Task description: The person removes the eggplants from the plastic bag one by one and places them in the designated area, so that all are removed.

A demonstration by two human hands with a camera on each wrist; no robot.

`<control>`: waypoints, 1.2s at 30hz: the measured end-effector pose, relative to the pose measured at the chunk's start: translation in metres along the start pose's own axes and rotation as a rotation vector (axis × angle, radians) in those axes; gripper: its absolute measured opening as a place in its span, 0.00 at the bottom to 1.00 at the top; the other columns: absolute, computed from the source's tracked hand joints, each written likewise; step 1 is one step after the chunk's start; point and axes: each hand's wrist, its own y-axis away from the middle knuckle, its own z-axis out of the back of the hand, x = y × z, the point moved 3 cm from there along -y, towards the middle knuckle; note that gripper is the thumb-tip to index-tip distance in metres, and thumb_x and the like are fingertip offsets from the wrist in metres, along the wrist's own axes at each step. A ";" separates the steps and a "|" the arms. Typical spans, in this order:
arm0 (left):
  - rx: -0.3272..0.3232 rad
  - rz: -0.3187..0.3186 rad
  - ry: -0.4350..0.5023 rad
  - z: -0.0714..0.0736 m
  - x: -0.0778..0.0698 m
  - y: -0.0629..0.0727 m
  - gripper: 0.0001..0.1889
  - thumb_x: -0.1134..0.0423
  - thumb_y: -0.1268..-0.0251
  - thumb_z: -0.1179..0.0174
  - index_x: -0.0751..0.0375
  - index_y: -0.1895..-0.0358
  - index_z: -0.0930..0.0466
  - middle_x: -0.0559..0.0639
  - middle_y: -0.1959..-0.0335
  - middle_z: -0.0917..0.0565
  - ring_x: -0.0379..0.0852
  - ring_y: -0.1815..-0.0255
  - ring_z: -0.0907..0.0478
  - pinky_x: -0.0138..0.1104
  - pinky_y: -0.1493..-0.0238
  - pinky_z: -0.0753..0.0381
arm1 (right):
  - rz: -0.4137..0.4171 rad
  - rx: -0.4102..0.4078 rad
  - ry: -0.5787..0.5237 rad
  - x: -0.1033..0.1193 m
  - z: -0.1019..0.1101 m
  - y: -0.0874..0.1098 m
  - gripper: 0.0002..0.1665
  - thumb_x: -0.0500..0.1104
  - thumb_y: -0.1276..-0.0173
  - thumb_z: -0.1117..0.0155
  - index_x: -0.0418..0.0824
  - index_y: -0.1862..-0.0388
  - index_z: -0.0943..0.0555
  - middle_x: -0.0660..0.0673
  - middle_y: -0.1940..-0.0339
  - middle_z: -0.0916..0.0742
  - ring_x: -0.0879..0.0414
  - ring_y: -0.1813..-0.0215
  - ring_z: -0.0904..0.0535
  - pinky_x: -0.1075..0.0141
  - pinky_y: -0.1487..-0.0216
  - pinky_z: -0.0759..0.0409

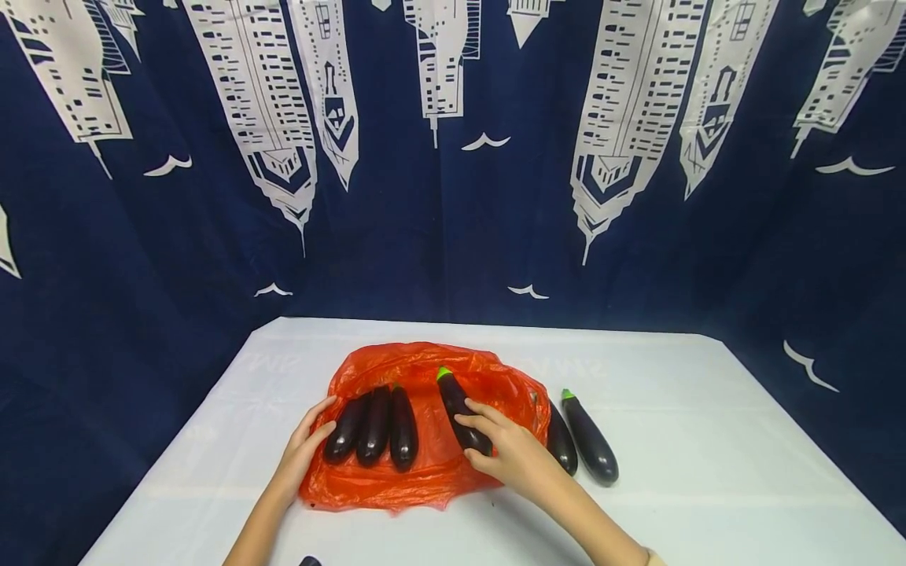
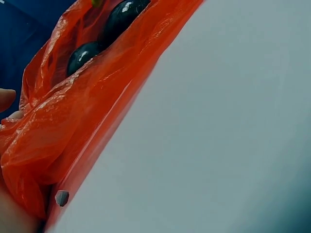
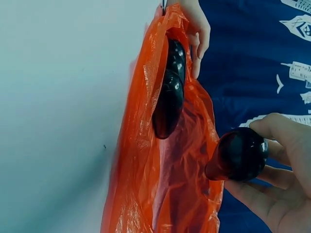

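Observation:
A red plastic bag lies spread with its mouth toward me. Inside its left half, three dark eggplants rest side by side. My left hand holds the bag's left edge, its fingertips beside the leftmost eggplant; in the left wrist view the red film hides most of that hand. Between the thumb and fingers of my right hand is another eggplant with a green stem end, over the bag's right half. The right wrist view shows this held eggplant from its rounded end.
Two more eggplants lie on the white table right of the bag, one partly behind the bag's edge, the other beside it. A small dark object shows at the bottom edge. Behind the table hangs a blue curtain with white buildings.

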 end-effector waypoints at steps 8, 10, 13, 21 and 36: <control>0.007 -0.004 0.002 -0.002 0.001 0.000 0.24 0.57 0.32 0.54 0.50 0.33 0.43 0.54 0.29 0.45 0.51 0.30 0.50 0.57 0.32 0.55 | -0.050 -0.023 0.006 -0.004 0.006 0.020 0.25 0.45 0.43 0.36 0.51 0.44 0.24 0.51 0.37 0.26 0.66 0.71 0.24 0.72 0.68 0.25; 0.007 0.000 0.000 -0.003 0.001 0.000 0.25 0.56 0.32 0.54 0.49 0.33 0.43 0.54 0.29 0.45 0.52 0.30 0.50 0.58 0.32 0.54 | -0.045 -0.039 0.022 -0.005 0.009 0.026 0.25 0.45 0.44 0.35 0.53 0.45 0.24 0.52 0.37 0.26 0.61 0.58 0.21 0.67 0.62 0.21; 0.001 0.005 0.004 -0.002 0.001 0.001 0.25 0.57 0.33 0.54 0.49 0.33 0.43 0.54 0.29 0.45 0.52 0.30 0.49 0.58 0.32 0.52 | -0.014 -0.068 0.040 -0.005 0.013 0.033 0.25 0.45 0.45 0.34 0.53 0.46 0.23 0.53 0.37 0.25 0.53 0.47 0.22 0.57 0.54 0.20; 0.007 -0.010 -0.005 -0.001 -0.001 0.001 0.24 0.57 0.32 0.55 0.49 0.33 0.42 0.53 0.29 0.46 0.51 0.31 0.49 0.58 0.32 0.52 | 0.076 -0.189 0.064 -0.010 0.030 0.048 0.25 0.42 0.47 0.33 0.51 0.48 0.22 0.50 0.38 0.25 0.64 0.66 0.24 0.77 0.71 0.28; 0.010 -0.035 -0.022 -0.001 0.000 0.001 0.24 0.57 0.32 0.55 0.52 0.34 0.40 0.55 0.27 0.50 0.56 0.27 0.56 0.59 0.32 0.57 | 0.062 -0.348 0.099 -0.035 0.063 0.071 0.29 0.35 0.50 0.32 0.51 0.47 0.23 0.48 0.38 0.25 0.43 0.44 0.24 0.57 0.57 0.20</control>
